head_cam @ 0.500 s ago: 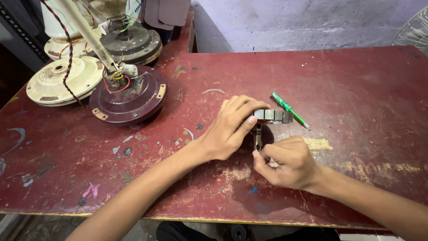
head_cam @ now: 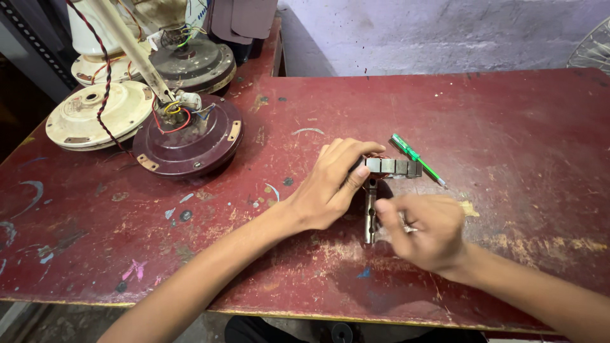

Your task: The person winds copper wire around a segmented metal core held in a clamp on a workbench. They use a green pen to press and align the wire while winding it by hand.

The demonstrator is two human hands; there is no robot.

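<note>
A worn, dark red surface [head_cam: 508, 127] fills the room's middle, its paint scratched and flecked with blue, pink and white. Behind it stands a rough, pale bluish wall [head_cam: 432, 32], stained in patches. At the far right edge a wire fan guard [head_cam: 594, 47] shows. Light is soft and even.

A green screwdriver [head_cam: 416, 159] and maroon fan housing [head_cam: 187, 136] lie on the scuffed, paint-flecked dark-red table [head_cam: 508, 114].

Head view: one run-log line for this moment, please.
left hand grip: grey laminated metal stator | right hand: at its steel shaft | green screwdriver beside
</note>
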